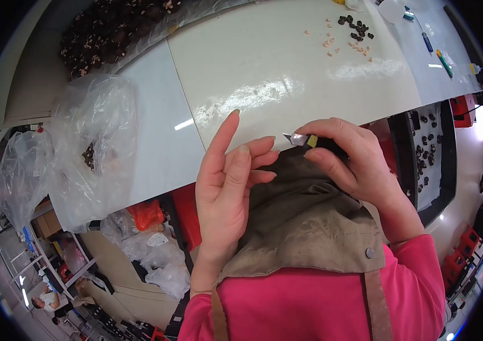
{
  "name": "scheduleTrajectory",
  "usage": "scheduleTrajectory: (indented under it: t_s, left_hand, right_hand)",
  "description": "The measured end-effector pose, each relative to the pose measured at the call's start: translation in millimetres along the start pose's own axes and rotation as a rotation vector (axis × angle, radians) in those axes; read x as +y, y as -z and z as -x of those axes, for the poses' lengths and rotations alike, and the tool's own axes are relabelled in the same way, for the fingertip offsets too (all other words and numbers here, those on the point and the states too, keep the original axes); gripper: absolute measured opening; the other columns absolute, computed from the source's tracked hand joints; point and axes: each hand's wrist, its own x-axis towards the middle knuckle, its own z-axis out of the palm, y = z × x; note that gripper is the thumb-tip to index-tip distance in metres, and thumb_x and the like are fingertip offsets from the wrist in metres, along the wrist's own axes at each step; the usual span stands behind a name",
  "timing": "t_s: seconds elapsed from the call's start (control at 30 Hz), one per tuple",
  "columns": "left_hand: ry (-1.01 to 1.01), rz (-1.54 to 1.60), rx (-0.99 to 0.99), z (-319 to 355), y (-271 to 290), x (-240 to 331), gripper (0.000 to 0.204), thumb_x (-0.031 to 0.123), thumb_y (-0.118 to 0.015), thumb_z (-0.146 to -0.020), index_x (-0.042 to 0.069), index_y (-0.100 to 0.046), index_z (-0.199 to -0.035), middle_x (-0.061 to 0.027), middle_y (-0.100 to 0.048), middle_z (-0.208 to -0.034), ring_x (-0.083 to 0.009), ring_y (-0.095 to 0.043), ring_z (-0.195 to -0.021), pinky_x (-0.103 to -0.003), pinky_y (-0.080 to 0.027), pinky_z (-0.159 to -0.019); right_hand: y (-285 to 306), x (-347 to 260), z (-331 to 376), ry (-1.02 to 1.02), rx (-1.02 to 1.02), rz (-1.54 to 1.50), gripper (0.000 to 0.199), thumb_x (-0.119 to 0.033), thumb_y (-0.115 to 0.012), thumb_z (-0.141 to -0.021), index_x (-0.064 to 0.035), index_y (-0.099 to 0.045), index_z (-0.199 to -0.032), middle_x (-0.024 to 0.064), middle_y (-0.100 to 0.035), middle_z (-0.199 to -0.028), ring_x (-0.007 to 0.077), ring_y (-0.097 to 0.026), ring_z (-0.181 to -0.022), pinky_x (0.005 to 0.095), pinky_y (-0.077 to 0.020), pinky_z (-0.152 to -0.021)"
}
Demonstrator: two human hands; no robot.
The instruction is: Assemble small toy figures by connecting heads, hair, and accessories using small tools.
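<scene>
My right hand (pixel 358 156) grips a small craft knife (pixel 311 141) with a dark handle, a yellow band and a short pointed blade. The blade points left, toward the fingertips of my left hand (pixel 223 182). That hand is raised by the near table edge, index finger stretched out, thumb up and the other fingers loosely bent. Nothing shows between its fingers, and a small gap separates them from the blade. Farther back on the white table (pixel 253 62) lie small dark pieces (pixel 359 29) and small pinkish pieces (pixel 329 42).
A heap of dark and pinkish pieces (pixel 113 34) fills the far left. Clear plastic bags (pixel 96 159) lie on the left, some dark pieces inside. A screwdriver (pixel 427 42) and a green-handled tool (pixel 444 63) lie far right. Below them is a black-rimmed tray (pixel 449 153).
</scene>
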Motion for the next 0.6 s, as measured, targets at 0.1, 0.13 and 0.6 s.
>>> scheduleTrajectory:
  t_s: [0.1,0.13,0.6]
  left_hand:
    - [0.048,0.061,-0.010,-2,-1,1,0.045,0.018,-0.045,-0.097,0.007,-0.032,-0.139,-0.0106,-0.062,-0.108,-0.0129,-0.062,-0.092,-0.022,-0.052,-0.071]
    - [0.053,0.080,-0.028,-2,-1,2,0.046,0.017,-0.045,-0.097,0.007,-0.032,-0.139,-0.0110,-0.062,-0.108,-0.0135,-0.062,-0.092,-0.022,-0.052,-0.070]
    - [-0.125,-0.090,-0.026,1,-9,-6,0.051,0.018,-0.046,-0.097,0.006,-0.026,-0.142,-0.0118,-0.063,-0.104,-0.0162,-0.061,-0.095,-0.025,-0.050,-0.076]
  right_hand:
    - [0,4,1,0.016,0.005,0.018,0.026,-0.007,-0.065,-0.080,-0.0029,-0.058,-0.104,0.0115,-0.063,-0.091,0.0266,-0.063,-0.080,0.0313,-0.0482,-0.070]
    - [1,3,1,0.013,0.009,0.022,0.026,-0.007,-0.065,-0.080,-0.0029,-0.058,-0.104,0.0115,-0.063,-0.091,0.0266,-0.063,-0.080,0.0313,-0.0482,-0.070]
    - [7,4,1,0.005,-0.045,0.043,0.026,-0.007,-0.066,-0.079,-0.0032,-0.057,-0.104,0.0108,-0.063,-0.091,0.0266,-0.063,-0.081,0.0320,-0.0490,-0.070]
